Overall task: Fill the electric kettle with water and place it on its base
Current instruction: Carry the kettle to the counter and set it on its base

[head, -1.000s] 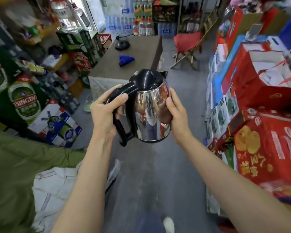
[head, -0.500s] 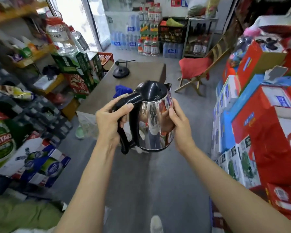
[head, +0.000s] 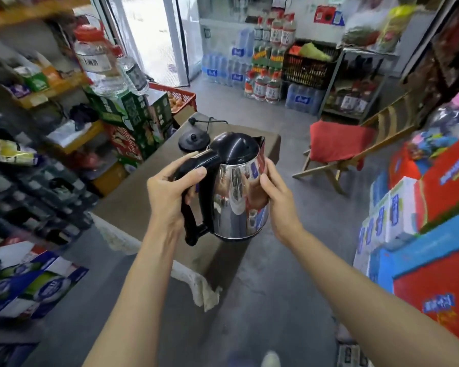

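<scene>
A shiny steel electric kettle (head: 236, 197) with a black lid and black handle is held upright in front of me, above the near end of a brown-covered table (head: 133, 205). My left hand (head: 170, 192) grips the black handle. My right hand (head: 273, 200) is pressed flat against the kettle's right side. The lid is closed. The round black kettle base (head: 192, 140) with its cord lies at the table's far end, just beyond the kettle.
Stacked cartons and shelves (head: 51, 133) line the left side. Red and blue boxes (head: 421, 221) crowd the right. A folding wooden chair with a red cushion (head: 339, 144) stands right of the table. Bottled water packs (head: 249, 72) sit by the open doorway.
I have walked forward toward the table, which is now much closer and partly under the kettle. Both hands keep the same hold on the kettle. The blue cloth is now hidden.
</scene>
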